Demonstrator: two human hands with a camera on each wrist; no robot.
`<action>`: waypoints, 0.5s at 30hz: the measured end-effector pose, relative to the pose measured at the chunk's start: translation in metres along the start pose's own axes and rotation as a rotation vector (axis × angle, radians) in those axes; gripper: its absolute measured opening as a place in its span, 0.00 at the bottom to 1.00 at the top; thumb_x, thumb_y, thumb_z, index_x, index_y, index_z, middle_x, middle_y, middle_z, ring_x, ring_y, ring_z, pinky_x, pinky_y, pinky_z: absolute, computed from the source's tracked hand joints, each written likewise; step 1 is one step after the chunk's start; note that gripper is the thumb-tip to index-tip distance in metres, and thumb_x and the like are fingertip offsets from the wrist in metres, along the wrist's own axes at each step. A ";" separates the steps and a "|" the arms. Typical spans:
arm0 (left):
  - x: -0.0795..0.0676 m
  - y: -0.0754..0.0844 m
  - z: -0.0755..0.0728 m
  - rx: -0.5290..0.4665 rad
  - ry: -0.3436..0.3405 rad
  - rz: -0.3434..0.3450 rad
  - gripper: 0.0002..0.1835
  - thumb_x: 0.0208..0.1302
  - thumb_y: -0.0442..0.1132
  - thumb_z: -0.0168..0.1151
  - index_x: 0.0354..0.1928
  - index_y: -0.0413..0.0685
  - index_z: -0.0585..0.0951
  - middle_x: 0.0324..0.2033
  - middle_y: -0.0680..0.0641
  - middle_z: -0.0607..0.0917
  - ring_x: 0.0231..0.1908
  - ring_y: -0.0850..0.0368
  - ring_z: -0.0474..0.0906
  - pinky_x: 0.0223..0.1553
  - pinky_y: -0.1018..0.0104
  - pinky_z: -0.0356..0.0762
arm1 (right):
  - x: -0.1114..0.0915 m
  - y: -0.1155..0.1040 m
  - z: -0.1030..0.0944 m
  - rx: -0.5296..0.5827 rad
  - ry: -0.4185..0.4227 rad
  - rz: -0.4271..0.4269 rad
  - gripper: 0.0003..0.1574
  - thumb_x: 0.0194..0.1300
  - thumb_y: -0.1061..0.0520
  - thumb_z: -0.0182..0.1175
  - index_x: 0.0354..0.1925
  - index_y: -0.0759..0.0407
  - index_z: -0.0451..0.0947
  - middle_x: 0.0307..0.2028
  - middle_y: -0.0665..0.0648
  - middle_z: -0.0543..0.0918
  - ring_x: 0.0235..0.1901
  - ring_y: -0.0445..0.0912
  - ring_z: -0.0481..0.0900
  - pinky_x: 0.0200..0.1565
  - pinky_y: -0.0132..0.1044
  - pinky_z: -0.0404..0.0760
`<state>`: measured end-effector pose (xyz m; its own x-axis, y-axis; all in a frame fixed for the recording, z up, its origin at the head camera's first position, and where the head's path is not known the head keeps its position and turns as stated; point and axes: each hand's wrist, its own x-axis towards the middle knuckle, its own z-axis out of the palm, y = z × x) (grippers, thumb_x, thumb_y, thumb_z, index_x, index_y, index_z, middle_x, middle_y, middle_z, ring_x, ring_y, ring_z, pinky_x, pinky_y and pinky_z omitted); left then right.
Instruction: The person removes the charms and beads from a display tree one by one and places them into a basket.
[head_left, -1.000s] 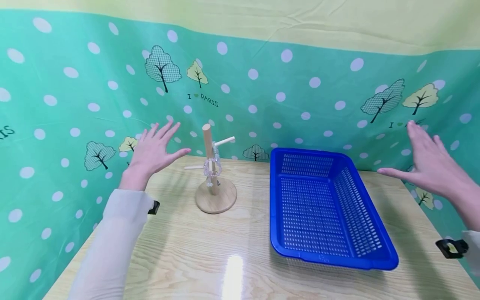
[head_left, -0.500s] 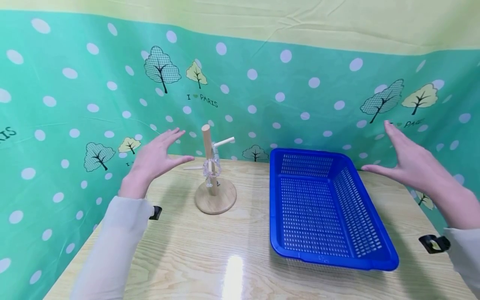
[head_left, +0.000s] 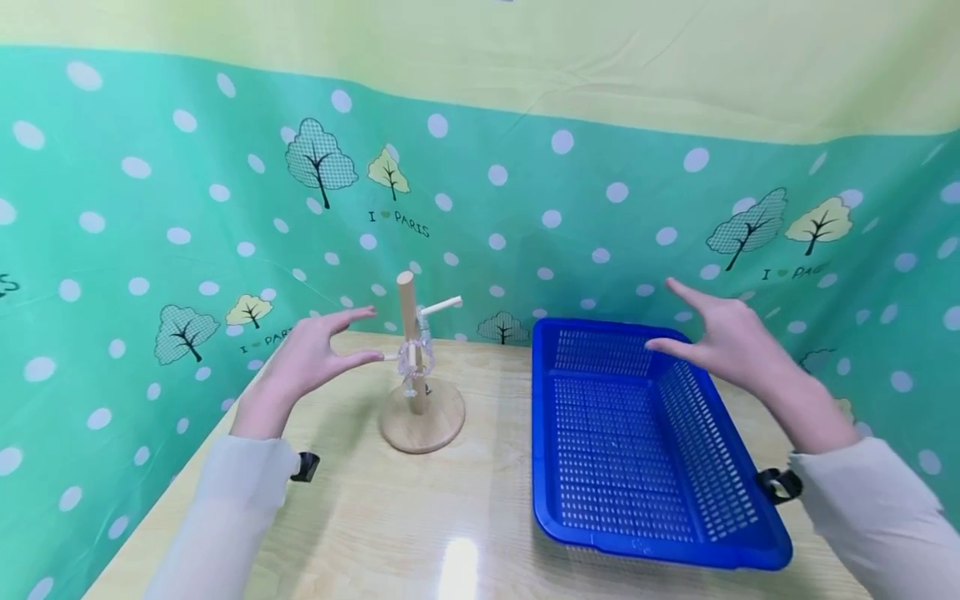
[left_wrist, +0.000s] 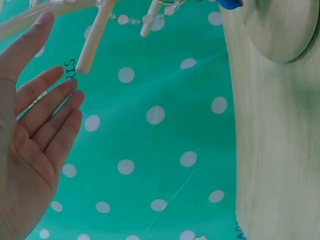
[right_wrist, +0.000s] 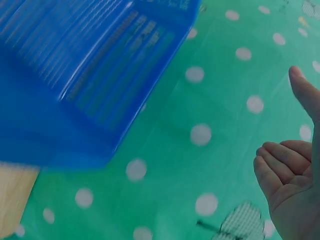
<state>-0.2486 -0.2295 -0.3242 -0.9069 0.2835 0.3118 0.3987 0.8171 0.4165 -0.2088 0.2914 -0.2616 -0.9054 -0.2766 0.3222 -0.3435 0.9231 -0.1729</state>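
Head: beaded strands (head_left: 429,358) hang on the wooden stand (head_left: 422,425) near the worktop (head_left: 360,508) back edge; blue basket (head_left: 539,433) sits to its right. Left hand (head_left: 303,362) by stand, right hand (head_left: 738,337) around basket's back right corner. Bare strip between stand and basket: good travel lane.

Left wrist: hand spread, holds nothing, fingertips near a peg (left_wrist: 94,40). I'd steady the post, pinch beads lightly.

Right wrist: hand spread, holds nothing; I'd clear the rim.
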 end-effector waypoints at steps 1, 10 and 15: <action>-0.002 0.000 0.002 -0.010 0.000 -0.005 0.39 0.57 0.62 0.70 0.68 0.55 0.74 0.65 0.42 0.78 0.62 0.35 0.76 0.60 0.38 0.75 | 0.004 -0.004 0.003 0.018 0.005 -0.014 0.59 0.59 0.38 0.70 0.76 0.61 0.56 0.30 0.62 0.83 0.16 0.48 0.72 0.28 0.41 0.78; -0.014 -0.009 0.015 -0.152 0.018 0.002 0.31 0.59 0.54 0.72 0.60 0.46 0.80 0.57 0.40 0.84 0.59 0.36 0.79 0.60 0.43 0.77 | 0.045 -0.053 0.044 0.296 -0.052 -0.078 0.46 0.60 0.46 0.72 0.69 0.63 0.68 0.66 0.65 0.75 0.64 0.60 0.75 0.66 0.58 0.72; -0.011 -0.011 0.020 -0.222 0.017 0.010 0.26 0.60 0.49 0.72 0.57 0.44 0.81 0.54 0.40 0.85 0.57 0.39 0.81 0.60 0.48 0.78 | 0.066 -0.083 0.059 0.478 -0.117 -0.048 0.43 0.62 0.48 0.70 0.69 0.62 0.68 0.67 0.63 0.74 0.66 0.56 0.74 0.65 0.50 0.77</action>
<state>-0.2456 -0.2315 -0.3497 -0.9012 0.2808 0.3303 0.4293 0.6830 0.5909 -0.2550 0.1803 -0.2811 -0.8982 -0.3693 0.2386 -0.4370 0.6903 -0.5767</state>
